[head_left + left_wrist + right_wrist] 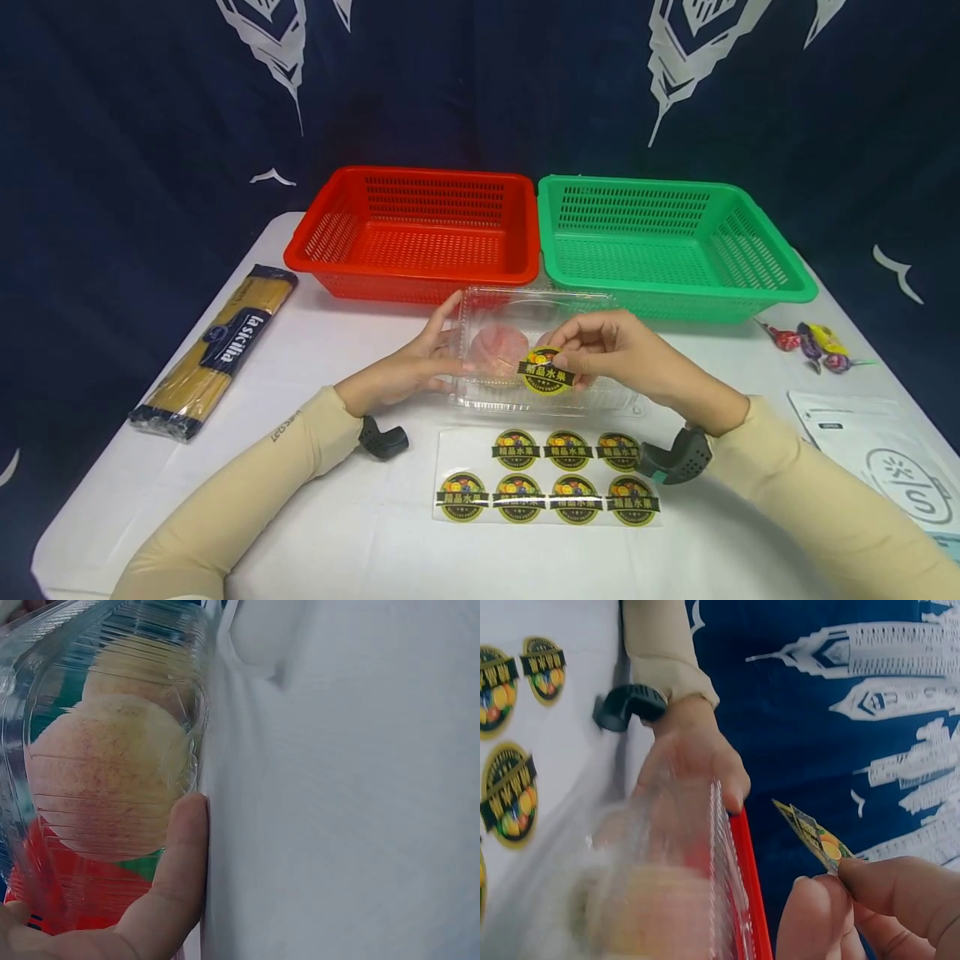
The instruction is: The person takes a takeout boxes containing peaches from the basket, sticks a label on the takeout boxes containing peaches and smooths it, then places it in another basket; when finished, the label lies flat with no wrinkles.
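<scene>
A clear plastic clamshell box (551,404) with its lid down stands on the table, two round pink-yellow peaches (112,776) inside. My left hand (401,367) holds the box at its left end, thumb on the near side and a finger at the far corner. Above the box's front, my right hand (607,350) pinches a round black-and-gold fruit sticker (547,371) by its edge between thumb and finger. In the right wrist view the sticker (810,834) is apart from the box. A sheet of matching stickers (465,446) lies in front, one spot at its upper left bare.
Behind the box stand a red basket (427,283) and a green basket (675,300), side by side. A pack of spaghetti (217,350) lies at the left. Wrapped lollipops (821,343) and a white pouch (877,450) lie at the right.
</scene>
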`<state>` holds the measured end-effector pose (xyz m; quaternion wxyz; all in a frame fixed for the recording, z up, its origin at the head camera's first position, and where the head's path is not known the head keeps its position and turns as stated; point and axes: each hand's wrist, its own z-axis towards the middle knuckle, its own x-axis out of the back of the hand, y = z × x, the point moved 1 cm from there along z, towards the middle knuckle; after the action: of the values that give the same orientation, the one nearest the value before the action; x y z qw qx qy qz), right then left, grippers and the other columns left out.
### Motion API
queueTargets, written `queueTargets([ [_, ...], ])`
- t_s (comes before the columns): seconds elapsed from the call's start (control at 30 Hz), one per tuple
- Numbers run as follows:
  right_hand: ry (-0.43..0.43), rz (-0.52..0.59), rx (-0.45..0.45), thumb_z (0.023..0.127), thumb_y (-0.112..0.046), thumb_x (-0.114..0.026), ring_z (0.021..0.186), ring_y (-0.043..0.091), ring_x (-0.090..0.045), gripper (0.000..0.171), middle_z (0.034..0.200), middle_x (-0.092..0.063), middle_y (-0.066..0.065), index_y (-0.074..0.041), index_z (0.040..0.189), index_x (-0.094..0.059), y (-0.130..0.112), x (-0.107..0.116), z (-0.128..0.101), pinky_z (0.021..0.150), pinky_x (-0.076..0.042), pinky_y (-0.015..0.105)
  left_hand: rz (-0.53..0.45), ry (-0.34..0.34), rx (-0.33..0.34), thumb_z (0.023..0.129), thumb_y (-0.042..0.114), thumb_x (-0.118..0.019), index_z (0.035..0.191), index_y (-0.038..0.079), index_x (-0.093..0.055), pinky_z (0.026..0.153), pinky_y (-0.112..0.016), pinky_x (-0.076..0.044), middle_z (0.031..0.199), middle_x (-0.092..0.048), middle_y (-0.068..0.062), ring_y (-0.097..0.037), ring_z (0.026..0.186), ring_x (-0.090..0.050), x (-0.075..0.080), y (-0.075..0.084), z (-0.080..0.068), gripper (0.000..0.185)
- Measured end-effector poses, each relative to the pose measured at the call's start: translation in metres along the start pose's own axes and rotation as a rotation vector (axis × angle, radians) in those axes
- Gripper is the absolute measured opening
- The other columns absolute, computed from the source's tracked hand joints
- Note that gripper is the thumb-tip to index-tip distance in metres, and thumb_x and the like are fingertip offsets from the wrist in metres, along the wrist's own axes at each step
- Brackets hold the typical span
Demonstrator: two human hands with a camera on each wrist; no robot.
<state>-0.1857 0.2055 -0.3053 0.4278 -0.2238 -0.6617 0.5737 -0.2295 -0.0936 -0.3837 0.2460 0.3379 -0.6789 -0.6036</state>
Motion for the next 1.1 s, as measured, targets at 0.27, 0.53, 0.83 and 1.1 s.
queueTargets([
  [0.27, 0.008, 0.029, -0.147, 0.099, 0.004, -0.065, 0.085, 0.014, -0.068, 0.022, 0.097, -0.072, 0.005, 0.014, 0.118, -0.065, 0.000, 0.021, 0.020, 0.078, -0.061, 0.027, -0.030, 0.018, 0.024, 0.095, 0.013, -0.068, 0.171, 0.040, 0.013, 0.115, -0.075, -0.038, 0.174, 0.008, -0.031, -0.052, 0.163, 0.000, -0.001, 0.000, -0.001, 0.115],
  [0.53, 0.018, 0.123, -0.208, 0.098, 0.008, -0.062, 0.089, 0.012, -0.068, 0.020, 0.099, -0.071, 0.004, 0.011, 0.118, -0.066, 0.004, 0.033, 0.034, 0.083, -0.061, 0.025, -0.038, 0.015, 0.014, 0.095, 0.011, -0.066, 0.172, 0.038, 0.013, 0.114, -0.074, -0.040, 0.174, 0.009, -0.032, -0.052, 0.163, -0.001, -0.001, 0.000, -0.003, 0.114],
  [0.83, 0.079, 0.109, -0.241, 0.102, 0.008, -0.063, 0.073, 0.011, -0.064, 0.014, 0.088, -0.069, 0.003, 0.011, 0.116, -0.064, 0.013, 0.033, 0.041, 0.071, -0.060, 0.022, -0.043, 0.011, 0.012, 0.093, 0.011, -0.067, 0.172, 0.038, 0.013, 0.116, -0.077, -0.035, 0.174, 0.010, -0.032, -0.051, 0.163, 0.001, -0.003, 0.000, 0.000, 0.115],
  [1.1, 0.068, -0.051, -0.241, 0.101, 0.005, -0.065, 0.067, 0.010, -0.059, 0.018, 0.080, -0.067, 0.003, 0.014, 0.116, -0.065, 0.018, 0.035, 0.043, 0.061, -0.056, 0.020, -0.039, 0.013, 0.013, 0.093, 0.012, -0.067, 0.172, 0.038, 0.013, 0.117, -0.077, -0.033, 0.174, 0.010, -0.031, -0.050, 0.163, 0.000, -0.002, -0.001, 0.001, 0.115],
])
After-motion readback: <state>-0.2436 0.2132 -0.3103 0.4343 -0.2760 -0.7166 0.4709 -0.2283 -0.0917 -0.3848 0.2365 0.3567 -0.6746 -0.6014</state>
